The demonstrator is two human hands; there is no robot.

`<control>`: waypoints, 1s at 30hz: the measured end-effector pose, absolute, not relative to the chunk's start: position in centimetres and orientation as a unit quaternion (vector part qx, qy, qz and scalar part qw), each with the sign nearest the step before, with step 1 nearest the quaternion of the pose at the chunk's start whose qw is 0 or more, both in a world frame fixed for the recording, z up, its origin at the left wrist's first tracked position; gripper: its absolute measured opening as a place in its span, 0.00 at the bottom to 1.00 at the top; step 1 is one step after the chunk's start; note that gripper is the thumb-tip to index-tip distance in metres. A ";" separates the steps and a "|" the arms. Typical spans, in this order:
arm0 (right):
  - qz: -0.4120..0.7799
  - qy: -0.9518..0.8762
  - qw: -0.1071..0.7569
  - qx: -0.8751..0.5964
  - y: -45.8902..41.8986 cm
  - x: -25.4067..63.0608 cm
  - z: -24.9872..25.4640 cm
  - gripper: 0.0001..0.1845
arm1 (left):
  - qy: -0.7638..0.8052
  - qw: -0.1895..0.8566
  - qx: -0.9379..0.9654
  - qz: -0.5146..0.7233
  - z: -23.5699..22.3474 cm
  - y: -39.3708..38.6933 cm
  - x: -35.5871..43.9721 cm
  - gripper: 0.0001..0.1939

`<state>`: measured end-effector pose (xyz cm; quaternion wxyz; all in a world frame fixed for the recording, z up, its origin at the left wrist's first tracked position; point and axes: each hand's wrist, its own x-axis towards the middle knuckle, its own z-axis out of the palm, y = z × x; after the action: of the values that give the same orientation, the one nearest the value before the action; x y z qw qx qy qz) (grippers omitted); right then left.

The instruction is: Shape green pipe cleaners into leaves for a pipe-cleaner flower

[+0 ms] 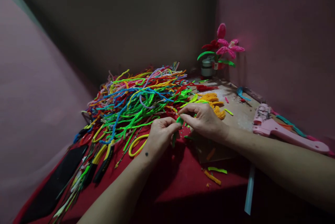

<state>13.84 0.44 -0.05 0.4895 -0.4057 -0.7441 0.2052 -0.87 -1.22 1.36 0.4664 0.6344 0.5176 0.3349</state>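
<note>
Both my hands meet over the front of the red-covered table. My left hand [162, 134] is closed, pinching a short green pipe cleaner piece [179, 120] between thumb and fingers. The fingertips of my right hand [200, 118] are pressed together at the upper end of the same green piece. Part of it hangs below my left fingers, and the rest is covered by my hands. Just behind them spreads a big heap of many-coloured pipe cleaners [141, 98]. Orange pipe cleaner pieces [213, 102] lie beyond my right hand.
A pink glue gun [285, 131] lies at the right, a glue stick [250, 190] extending past the table edge. Pliers with yellow-black handles [101, 163], yellow-handled scissors [136, 146] and a flat black object [56, 183] are at left. Pipe cleaner flowers [229, 47] stand at the back right.
</note>
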 end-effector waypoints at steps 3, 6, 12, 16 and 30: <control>0.187 -0.759 0.481 -0.398 0.6 13.9 -0.1 0.06 | 0.520 0.463 0.635 0.333 1.3 -1.2 -1.0 0.12; 0.153 -0.772 0.465 -0.405 0.5 13.8 -0.4 0.07 | 0.524 0.451 0.639 0.337 1.3 -1.4 -0.9 0.12; 0.122 -0.771 0.460 -0.422 0.4 13.7 -0.6 0.07 | 0.524 0.452 0.644 0.327 1.5 -1.5 -0.7 0.14; 0.236 -0.729 0.491 -0.415 0.7 13.8 -0.3 0.09 | 0.506 0.484 0.631 0.335 1.7 -1.3 -1.1 0.13; 0.212 -0.837 0.354 -0.359 0.0 13.4 -0.8 0.12 | 0.549 0.304 0.630 0.458 2.0 0.2 -3.0 0.11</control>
<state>13.36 -0.04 -0.83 0.3537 -0.3591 -0.8373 0.2120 -2.96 0.15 2.03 0.3040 0.6299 0.5490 0.4576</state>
